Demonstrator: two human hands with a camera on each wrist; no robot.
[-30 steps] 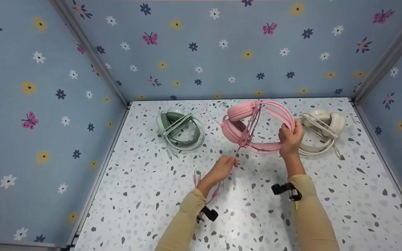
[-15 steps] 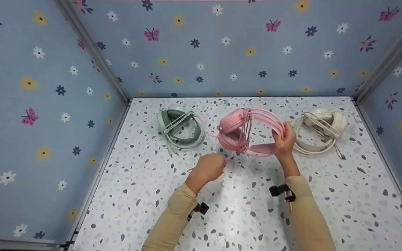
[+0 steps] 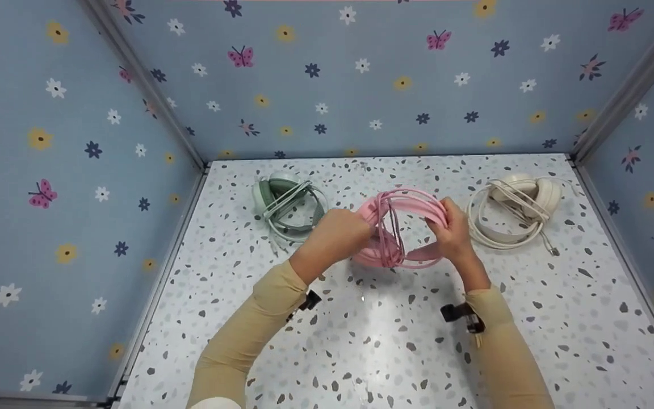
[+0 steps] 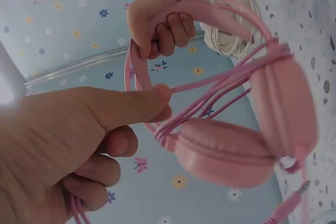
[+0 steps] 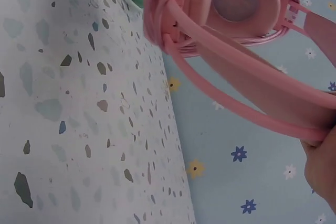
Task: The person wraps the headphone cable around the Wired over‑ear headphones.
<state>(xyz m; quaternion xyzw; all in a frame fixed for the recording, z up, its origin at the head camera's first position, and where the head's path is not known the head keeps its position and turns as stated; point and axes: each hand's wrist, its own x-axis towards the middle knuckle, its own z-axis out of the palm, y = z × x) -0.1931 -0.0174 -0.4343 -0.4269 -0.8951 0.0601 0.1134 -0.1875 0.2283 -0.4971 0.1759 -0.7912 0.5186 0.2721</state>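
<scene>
Pink over-ear headphones are held up over the speckled table, with their cable wound several times around the ear cups. My right hand grips the headband. In the left wrist view, my left hand pinches the pink cable between thumb and forefinger, and more cable passes under its curled lower fingers. A pink plug end hangs below the ear cups in that view. In the head view the left hand covers part of the upper ear cup. Most of my right hand lies outside the right wrist view.
Green headphones with a wrapped cable lie at the back left of the speckled table. Cream headphones lie at the back right, close to my right hand. Flowered panels enclose the back and both sides.
My left hand has moved from below the headphones up to their left side, with the cable in its fingers. The pink headphones and right hand have shifted slightly left and toward me.
</scene>
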